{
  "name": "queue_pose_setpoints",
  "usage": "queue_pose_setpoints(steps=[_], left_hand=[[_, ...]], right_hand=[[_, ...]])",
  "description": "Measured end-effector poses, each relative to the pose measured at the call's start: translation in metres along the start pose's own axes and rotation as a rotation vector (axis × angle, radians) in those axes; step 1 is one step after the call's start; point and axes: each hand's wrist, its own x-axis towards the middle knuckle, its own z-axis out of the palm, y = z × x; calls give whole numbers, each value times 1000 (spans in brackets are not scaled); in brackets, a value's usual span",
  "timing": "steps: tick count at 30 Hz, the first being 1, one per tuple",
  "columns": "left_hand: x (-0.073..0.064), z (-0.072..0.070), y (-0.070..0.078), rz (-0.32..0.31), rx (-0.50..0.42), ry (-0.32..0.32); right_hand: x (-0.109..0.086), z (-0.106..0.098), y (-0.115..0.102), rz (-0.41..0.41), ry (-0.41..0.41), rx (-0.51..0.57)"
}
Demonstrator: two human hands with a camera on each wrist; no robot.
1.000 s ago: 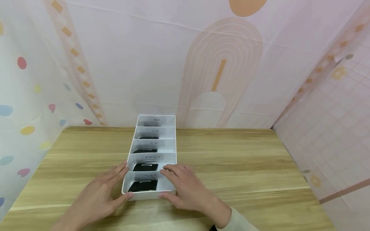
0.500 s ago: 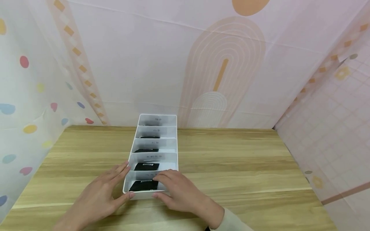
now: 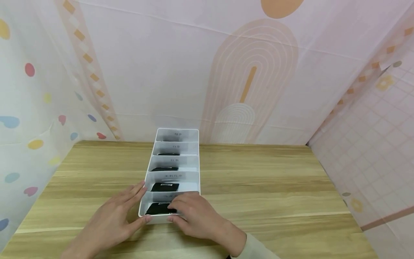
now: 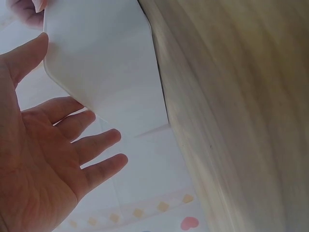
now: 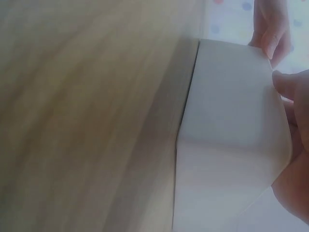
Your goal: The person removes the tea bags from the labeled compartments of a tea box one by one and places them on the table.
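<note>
A white divided box (image 3: 199,162) stands lengthwise on the table. Its compartments hold flat black packets, such as the nearest packet (image 3: 156,208) and the one behind it (image 3: 165,187). My left hand (image 3: 113,216) rests at the near left corner, fingers along the side and thumb by the front wall; the left wrist view shows its fingers (image 4: 101,145) spread and fairly straight. My right hand (image 3: 197,216) reaches over the front rim into the nearest compartment, fingertips at the packet's right end, thumb by the outer front wall. In the right wrist view the box wall hides most of its fingers.
The wood-grain table (image 3: 265,187) extends to both sides of the box. A patterned cloth backdrop (image 3: 161,72) hangs behind the table's far edge, with cloth at left and right too. Each divider carries small printed writing.
My right hand has slid left along the box's front, its fingertips coming down to the nearest black packet. The left hand stays at the corner. The head view has shifted slightly.
</note>
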Motion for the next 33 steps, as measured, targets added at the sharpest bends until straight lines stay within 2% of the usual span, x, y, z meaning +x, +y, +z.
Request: queue_pose_setpoints(steps=[10, 21, 33], left_hand=[[-1, 0, 0, -1, 5, 14], [-1, 1, 0, -7, -6, 12], [-2, 1, 0, 0, 2, 19]], right_hand=[[2, 3, 1, -61, 35, -30], [1, 2, -1, -41, 30, 6], [2, 1, -2, -11, 106, 147]])
